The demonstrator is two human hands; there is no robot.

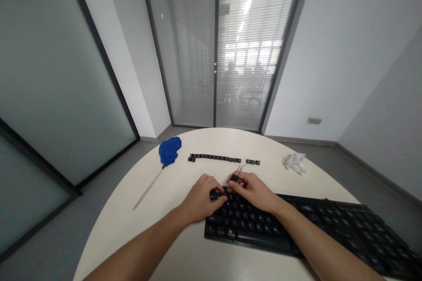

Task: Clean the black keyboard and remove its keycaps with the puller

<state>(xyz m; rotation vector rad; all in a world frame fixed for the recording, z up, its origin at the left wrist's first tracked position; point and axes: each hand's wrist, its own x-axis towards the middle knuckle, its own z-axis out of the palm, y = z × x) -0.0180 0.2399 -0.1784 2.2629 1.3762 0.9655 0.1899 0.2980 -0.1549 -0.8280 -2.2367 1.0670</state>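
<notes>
A black keyboard (296, 224) lies on the round white table (132, 224), slanting off to the lower right. My left hand (201, 197) rests on its upper left corner, fingers curled down onto the keys. My right hand (253, 189) sits just beside it, pinching a small black keycap puller (234, 178) whose wire tip points away from me. Farther back, removed black keycaps (214, 158) stand in a long row, with a short second group (252, 162) to their right.
A lump of blue cleaning gel (169, 150) lies at the back left of the table. A thin pale stick (148, 188) lies diagonally below it. A crumpled white tissue (294, 161) sits at the back right. Glass walls and a blinded door surround the room.
</notes>
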